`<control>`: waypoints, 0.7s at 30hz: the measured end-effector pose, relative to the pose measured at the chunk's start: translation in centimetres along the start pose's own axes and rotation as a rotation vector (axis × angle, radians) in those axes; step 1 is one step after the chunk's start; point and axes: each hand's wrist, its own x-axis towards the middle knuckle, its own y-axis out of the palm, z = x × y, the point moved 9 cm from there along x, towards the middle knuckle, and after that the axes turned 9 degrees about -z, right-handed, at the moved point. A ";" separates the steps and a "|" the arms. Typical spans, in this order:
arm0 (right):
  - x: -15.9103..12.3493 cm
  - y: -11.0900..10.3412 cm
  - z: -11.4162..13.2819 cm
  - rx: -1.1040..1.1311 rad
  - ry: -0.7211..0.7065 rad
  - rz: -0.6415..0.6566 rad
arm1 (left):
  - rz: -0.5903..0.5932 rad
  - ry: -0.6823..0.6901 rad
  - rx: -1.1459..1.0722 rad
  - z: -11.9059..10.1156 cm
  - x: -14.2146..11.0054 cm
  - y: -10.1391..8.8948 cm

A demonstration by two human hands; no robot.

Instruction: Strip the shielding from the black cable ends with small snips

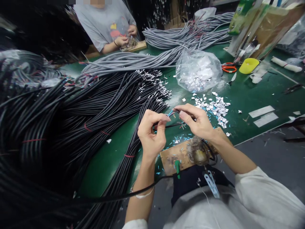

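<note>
Between my hands are the thin coloured wires (170, 113) of a black cable, with blue and reddish ones showing. My left hand (152, 132) pinches them between thumb and fingertips. From the other side my right hand (199, 122) is closed on the same wire end, its fingers partly covering what they grip. Just below the hands another black cable end with bare wires (183, 125) shows over the table. Under my right wrist stands a small worn device (199, 154) on a wooden board (172, 156), with a green clip (177, 168) at its edge.
Bundles of black cable (114, 95) fill the left side, with grey cables (133, 60) behind. A plastic bag (199, 71), foil scraps (218, 109), orange-handled scissors (229, 67) and a yellow tape roll (249, 65) lie right. Across the table a person's hands (126, 36) work.
</note>
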 end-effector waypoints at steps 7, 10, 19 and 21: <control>0.0 0.2 0.7 0.017 -0.069 0.024 | 0.025 -0.007 0.014 0.0 -0.2 0.2; 0.0 0.2 0.8 0.015 -0.074 0.021 | 0.028 -0.007 0.018 0.0 -0.2 0.2; 0.0 0.3 0.9 0.018 -0.069 0.022 | 0.027 -0.003 0.031 -0.1 -0.2 0.3; 0.0 0.3 0.8 0.018 -0.053 0.025 | 0.031 -0.003 0.045 -0.1 -0.3 0.4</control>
